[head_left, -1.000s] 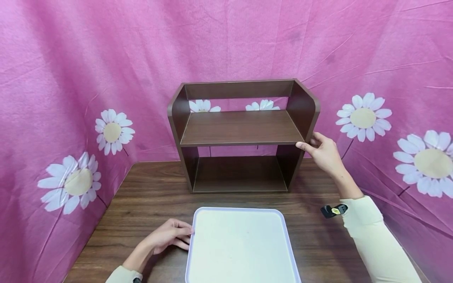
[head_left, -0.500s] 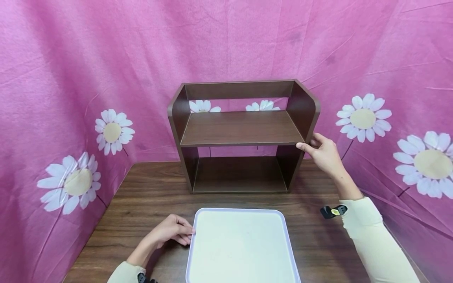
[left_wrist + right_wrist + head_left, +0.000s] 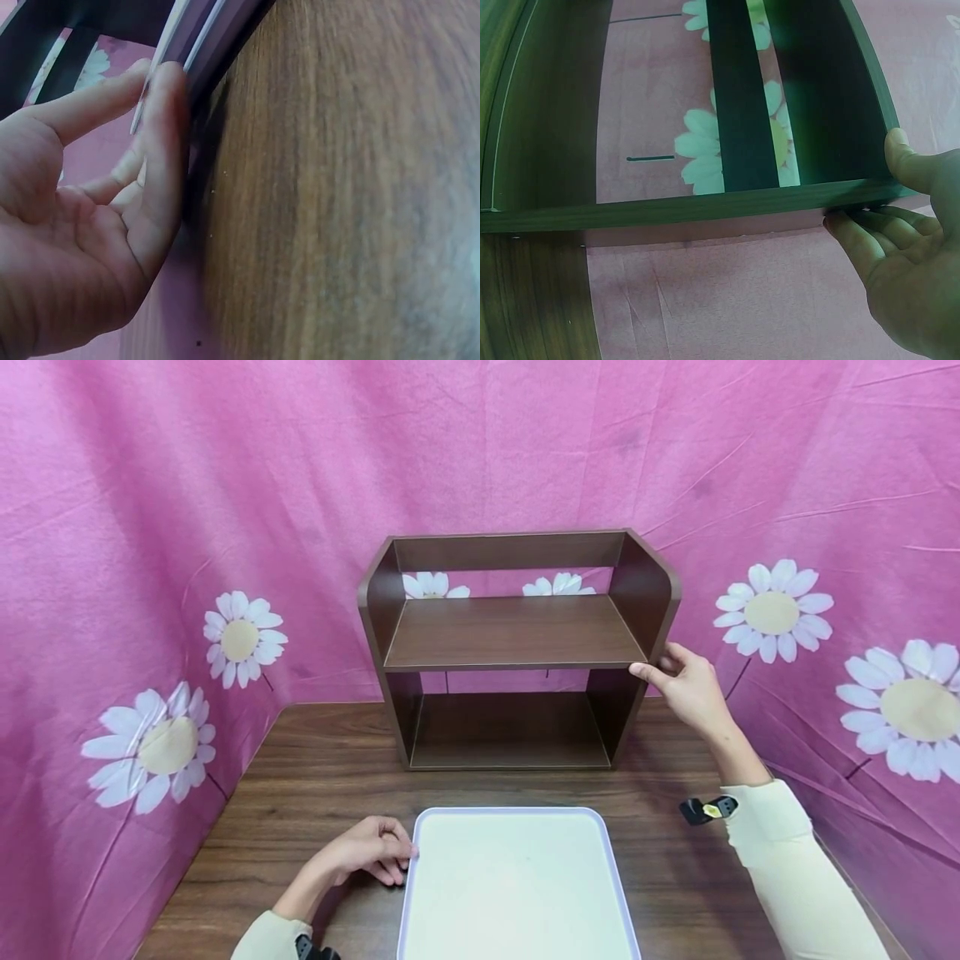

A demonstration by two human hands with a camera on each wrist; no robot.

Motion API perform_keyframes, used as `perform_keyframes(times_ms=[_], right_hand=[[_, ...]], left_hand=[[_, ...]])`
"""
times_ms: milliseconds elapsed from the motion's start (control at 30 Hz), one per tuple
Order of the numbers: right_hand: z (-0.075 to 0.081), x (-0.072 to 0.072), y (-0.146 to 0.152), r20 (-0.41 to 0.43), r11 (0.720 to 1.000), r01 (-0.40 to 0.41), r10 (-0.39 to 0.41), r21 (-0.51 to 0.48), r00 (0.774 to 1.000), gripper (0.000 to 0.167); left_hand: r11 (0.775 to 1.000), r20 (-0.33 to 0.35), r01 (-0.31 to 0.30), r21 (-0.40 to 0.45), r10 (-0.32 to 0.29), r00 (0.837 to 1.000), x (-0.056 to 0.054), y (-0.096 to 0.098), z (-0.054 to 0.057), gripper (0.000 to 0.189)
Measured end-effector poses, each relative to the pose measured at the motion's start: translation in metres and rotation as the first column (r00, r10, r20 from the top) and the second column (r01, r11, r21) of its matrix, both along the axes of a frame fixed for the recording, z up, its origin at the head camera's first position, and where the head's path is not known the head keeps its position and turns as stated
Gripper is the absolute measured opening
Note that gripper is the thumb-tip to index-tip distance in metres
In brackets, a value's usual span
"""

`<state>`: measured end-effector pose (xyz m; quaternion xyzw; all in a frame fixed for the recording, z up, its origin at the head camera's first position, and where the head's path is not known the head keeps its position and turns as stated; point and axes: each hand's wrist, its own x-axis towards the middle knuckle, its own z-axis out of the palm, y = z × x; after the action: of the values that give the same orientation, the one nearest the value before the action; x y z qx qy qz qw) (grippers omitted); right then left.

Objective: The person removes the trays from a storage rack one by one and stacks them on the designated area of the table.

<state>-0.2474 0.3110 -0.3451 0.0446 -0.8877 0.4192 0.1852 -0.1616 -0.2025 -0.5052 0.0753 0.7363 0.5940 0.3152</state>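
Note:
A brown two-tier desktop bookshelf [image 3: 513, 631] stands upright at the back of the wooden table. My right hand [image 3: 690, 689] grips its right side panel [image 3: 705, 208], thumb on the front edge near the middle shelf and fingers along the outside. Closer to me lies a square white panel [image 3: 517, 885] with rounded corners and a lavender rim, its near end cut off by the head view. At its left edge, my left hand [image 3: 367, 852] pinches the rim between thumb and index finger. In the left wrist view, the panel's thin pale edge [image 3: 169, 41] runs between those fingertips.
Wood-grain table [image 3: 315, 768] surrounds the panel and shelf. A pink curtain [image 3: 480, 443] with big daisies hangs behind and along both sides. Each wrist wears a dark strap, the right one [image 3: 707, 810] below the cream sleeve cuff.
The white panel's far edge has shifted slightly toward me. My left fingers have drawn in closer at its left rim. The right hand keeps its place on the shelf.

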Motion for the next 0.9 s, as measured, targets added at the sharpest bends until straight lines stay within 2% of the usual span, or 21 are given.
perform_keyframes(times_ms=[167,600,900], right_hand=[[0.0,0.0,0.0,0.009,1.0,0.0,0.0,-0.003,1.0,0.054],[0.0,-0.001,0.0,0.027,1.0,-0.008,0.009,-0.015,1.0,0.058],[-0.001,0.0,0.001,0.023,1.0,0.0,0.0,-0.011,1.0,0.058]], left_hand=[[0.999,-0.014,-0.034,0.025,0.035,0.999,-0.001,0.002,-0.001,0.03],[0.998,-0.035,-0.058,-0.016,0.058,0.998,-0.003,0.005,0.001,0.029],[0.992,-0.097,-0.119,-0.029,0.116,0.989,-0.015,-0.001,0.006,0.027]])
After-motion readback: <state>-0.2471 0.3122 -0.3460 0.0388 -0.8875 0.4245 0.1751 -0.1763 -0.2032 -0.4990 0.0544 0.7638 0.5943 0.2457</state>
